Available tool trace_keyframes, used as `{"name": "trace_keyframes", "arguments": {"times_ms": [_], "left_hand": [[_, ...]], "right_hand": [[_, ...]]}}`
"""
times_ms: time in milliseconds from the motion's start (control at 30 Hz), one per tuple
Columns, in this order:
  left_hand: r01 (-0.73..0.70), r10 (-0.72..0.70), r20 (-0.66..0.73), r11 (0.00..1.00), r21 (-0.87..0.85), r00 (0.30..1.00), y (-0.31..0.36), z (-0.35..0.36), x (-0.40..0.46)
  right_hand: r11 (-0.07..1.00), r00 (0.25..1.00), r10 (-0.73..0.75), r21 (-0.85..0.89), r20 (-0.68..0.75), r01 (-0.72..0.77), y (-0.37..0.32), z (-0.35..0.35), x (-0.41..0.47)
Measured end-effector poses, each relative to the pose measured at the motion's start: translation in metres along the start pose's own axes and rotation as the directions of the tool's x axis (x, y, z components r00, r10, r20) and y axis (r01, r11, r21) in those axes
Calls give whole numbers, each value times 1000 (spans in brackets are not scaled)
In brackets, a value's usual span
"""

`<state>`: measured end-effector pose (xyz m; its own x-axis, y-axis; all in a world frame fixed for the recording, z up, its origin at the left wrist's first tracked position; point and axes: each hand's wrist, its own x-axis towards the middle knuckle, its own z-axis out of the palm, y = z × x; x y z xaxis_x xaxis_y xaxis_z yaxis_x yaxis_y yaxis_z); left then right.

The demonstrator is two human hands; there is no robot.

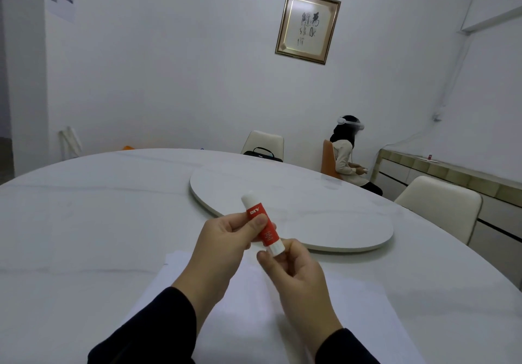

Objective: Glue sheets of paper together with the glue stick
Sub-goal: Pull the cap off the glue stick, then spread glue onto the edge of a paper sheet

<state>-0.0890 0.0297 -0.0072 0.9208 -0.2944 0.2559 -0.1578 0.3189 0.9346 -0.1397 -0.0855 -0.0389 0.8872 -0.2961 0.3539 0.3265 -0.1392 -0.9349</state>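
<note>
A red and white glue stick (pixel 261 224) with its white cap on is held up above the table, tilted with the cap pointing away to the left. My left hand (pixel 226 239) grips its red middle between thumb and fingers. My right hand (pixel 291 270) pinches the white lower end. Beneath both hands, white sheets of paper (pixel 353 307) lie flat on the white table (pixel 84 222), partly hidden by my arms.
A round white turntable (pixel 324 208) sits in the table's middle, just beyond my hands. Cream chairs (pixel 440 205) stand at the far and right sides. Another person (pixel 346 154) sits on an orange chair by the far wall, next to a low cabinet (pixel 452 177).
</note>
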Motion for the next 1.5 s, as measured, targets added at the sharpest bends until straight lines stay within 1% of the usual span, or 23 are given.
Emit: {"name": "trace_keyframes", "arguments": {"times_ms": [133, 167, 267, 333, 367, 400, 433, 500, 567, 633, 700, 733, 767, 833, 867, 900, 933, 967, 1100, 1267, 1333, 1400, 1500], "left_hand": [[-1, 3, 54, 999, -36, 999, 3, 3, -3], [-3, 5, 49, 999, -38, 999, 3, 3, -3], [-8, 8, 2, 1000, -20, 1000, 2, 0, -1], [-6, 6, -2, 1000, 16, 1000, 1, 0, -1], [-3, 3, 6, 1000, 30, 1000, 0, 0, -1], [3, -3, 13, 999, 42, 1000, 0, -1, -1], [7, -8, 20, 999, 52, 1000, -1, -1, -1], [9, -10, 23, 998, 70, 1000, -2, 0, -1], [4, -3, -10, 997, 71, 1000, -4, 3, -2], [-5, 8, -39, 996, 95, 999, -5, 5, -4], [-46, 53, -31, 980, 193, 998, -5, 1, 0], [-67, 80, -29, 945, 319, 996, -5, -5, 4], [-54, 81, -32, 864, 501, 996, -5, -13, 8], [61, -44, -44, 552, 832, 998, -10, -33, 12], [110, -152, -51, 410, 905, 987, -14, -41, 12], [134, -252, -50, 328, 935, 966, -19, -47, 12], [132, -310, -37, 289, 948, 950, -25, -49, 12], [104, -317, -14, 268, 958, 948, -29, -50, 12], [0, -192, 44, 223, 975, 980, -33, -48, 17], [-41, -102, 75, 304, 952, 992, -39, -49, 21], [-68, -94, 99, 291, 954, 991, -42, -51, 23], [-91, -147, 128, 238, 967, 981, -46, -51, 24], [-130, -277, 178, 183, 975, 944, -52, -50, 23]], "right_hand": [[998, 995, 28, 44, 92, -32, -3, 3, -3], [1000, 997, 13, 16, 74, -14, -4, 4, -3], [979, 980, -163, -145, -116, 145, 0, 0, 2], [961, 974, -190, -226, -124, 159, -3, -2, 1], [967, 985, -145, -225, -97, 120, -3, -2, 1], [993, 997, -17, -116, -81, 7, -7, -1, 1], [988, 990, 138, 73, -21, -136, -8, -1, 1], [851, 924, 358, 359, 134, -382, -8, -2, 3], [827, 917, 376, 397, 135, -398, -4, -5, 6], [833, 940, 331, 442, 85, -333, -5, -6, 8], [798, 953, 298, 534, 55, -280, -9, -6, 10], [743, 952, 305, 618, 31, -258, -10, -8, 13], [672, 950, 313, 707, 2, -223, -11, -12, 17], [562, 945, 320, 816, -64, -135, -11, -26, 23], [541, 941, 325, 835, -95, -102, -12, -34, 26], [536, 936, 331, 840, -123, -80, -11, -40, 27], [538, 929, 339, 841, -147, -64, -11, -46, 29], [540, 923, 348, 840, -164, -54, -9, -50, 30], [548, 908, 382, 833, -174, -72, -1, -55, 33], [560, 904, 396, 822, -163, -97, -3, -55, 30], [577, 904, 393, 811, -168, -100, -6, -52, 29], [648, 901, 387, 753, -196, -115, -7, -48, 28], [816, 910, 332, 559, -247, -147, -6, -37, 27]]}}
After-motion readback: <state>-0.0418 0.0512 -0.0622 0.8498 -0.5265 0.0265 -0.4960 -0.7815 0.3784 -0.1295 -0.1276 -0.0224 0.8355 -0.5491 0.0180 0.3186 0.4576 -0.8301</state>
